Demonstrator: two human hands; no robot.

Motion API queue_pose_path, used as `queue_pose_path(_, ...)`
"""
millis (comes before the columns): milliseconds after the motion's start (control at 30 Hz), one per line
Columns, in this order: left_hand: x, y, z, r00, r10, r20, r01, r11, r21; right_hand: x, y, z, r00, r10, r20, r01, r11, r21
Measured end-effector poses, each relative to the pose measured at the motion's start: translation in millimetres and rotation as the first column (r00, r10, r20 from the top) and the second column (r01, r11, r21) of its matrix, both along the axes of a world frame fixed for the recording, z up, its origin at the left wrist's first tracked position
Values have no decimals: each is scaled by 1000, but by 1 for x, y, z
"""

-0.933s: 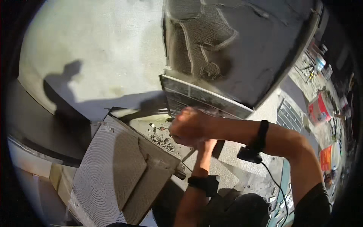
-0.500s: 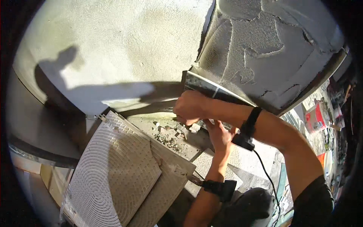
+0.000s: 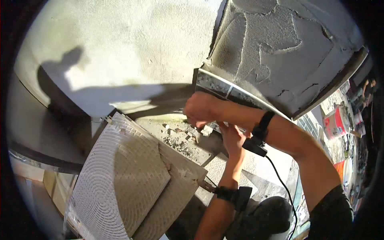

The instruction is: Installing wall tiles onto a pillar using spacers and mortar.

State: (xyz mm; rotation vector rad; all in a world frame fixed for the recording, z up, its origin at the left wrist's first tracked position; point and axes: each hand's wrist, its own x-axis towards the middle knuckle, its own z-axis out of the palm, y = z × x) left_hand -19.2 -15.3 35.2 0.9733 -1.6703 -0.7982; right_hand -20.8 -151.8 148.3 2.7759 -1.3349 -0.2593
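My right hand (image 3: 201, 107) is curled into a fist against the front of a dark, marbled tile strip (image 3: 214, 85) with pale edges and a pale dividing line. Its fingertips face away, so what they hold, if anything, is hidden. Below it and to the right, my left hand (image 3: 233, 140) reaches up to the strip's lower side. My right forearm crosses over it and covers most of its fingers. The strip stands at the foot of a wall coated with rough grey mortar (image 3: 276, 52). Each wrist wears a black strapped device.
Tile pieces with combed, ridged backs (image 3: 132, 172) lean at the lower left. Broken chips and rubble (image 3: 180, 140) lie on the ledge beside my hands. A pale plastered wall (image 3: 140, 48) rises behind. A red and white bucket (image 3: 335, 123) stands at the right. A black cable (image 3: 286, 184) hangs from my right wrist.
The view has shifted slightly, and a little more of the dark strip shows above my right forearm. Both hands keep nearly the same place and pose.
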Motion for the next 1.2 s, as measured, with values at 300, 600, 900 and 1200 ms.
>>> queue_pose_path(300, 3, 12, -34, 982, -152, 111, 147, 988, 52, 66, 23, -53, 975, 212, 67, -221, 957, 186)
queue_pose_path(600, -1, 16, -34, 979, 11, 203, 11, 994, -106, 10, -15, -74, 992, 68, -107, -30, 948, 318)
queue_pose_path(900, 1, 9, -29, 995, -100, -18, 102, 987, 124, 80, -13, -79, 913, 11, -407, 227, 817, 531)
queue_pose_path(1200, -4, 9, -46, 987, -136, 85, 124, 984, 126, 31, -11, -51, 984, -173, -39, 176, 926, 335)
